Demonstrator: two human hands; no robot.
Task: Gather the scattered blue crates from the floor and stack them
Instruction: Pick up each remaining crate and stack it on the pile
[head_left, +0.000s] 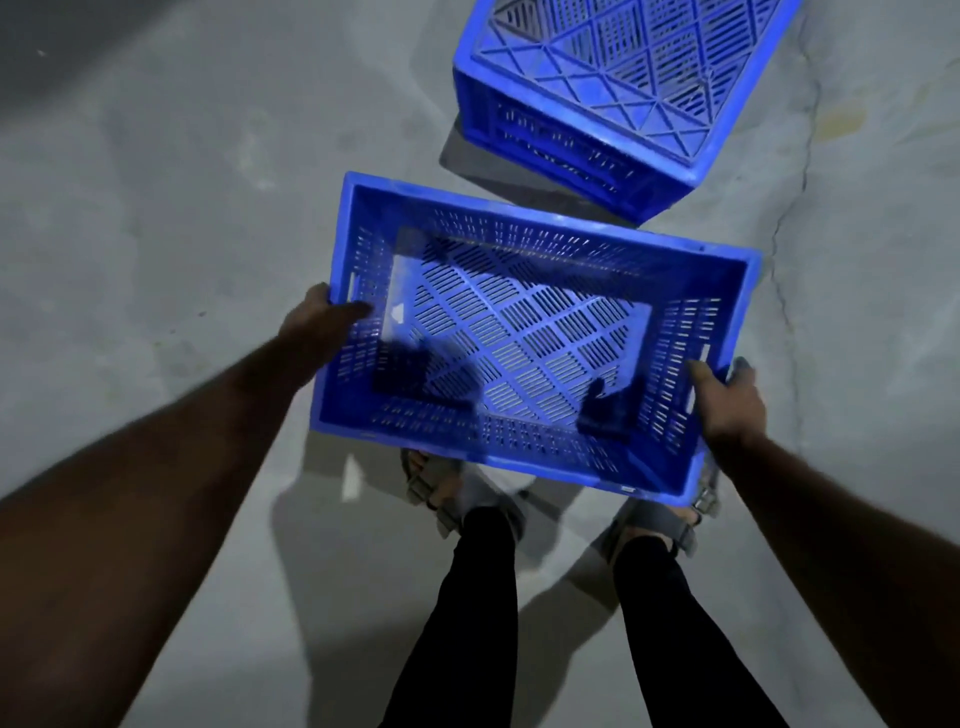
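Centre of the frame: an open-topped blue crate (519, 338) held up off the floor by both hands, one on each short end, mouth facing up at the camera, slotted base visible inside. It is slightly tilted, right end lower in the frame.

Left hand (317, 325) at centre left grips the crate's left end wall near the rim. Thumb hooks over the rim into the crate, other fingers go down the outside and are hidden, so cannot tell how they are spread. Left forearm runs long and straight from the lower left corner up to the crate, wrist roughly in line.

Right hand (730, 402) at centre right grips the right end wall. Thumb lies over the rim on the inner side, fingers curl round the outside edge, only tips showing, pressed together as far as visible. Right forearm comes up from the lower right corner, wrist bent a little inward.

Upper right of the frame: second blue crate (618, 88) upside down on the grey concrete floor (156, 208), lattice base up, near the held crate but apart from it.

Bottom centre: legs in dark trousers, feet in sandals (441, 493), partly under the held crate.
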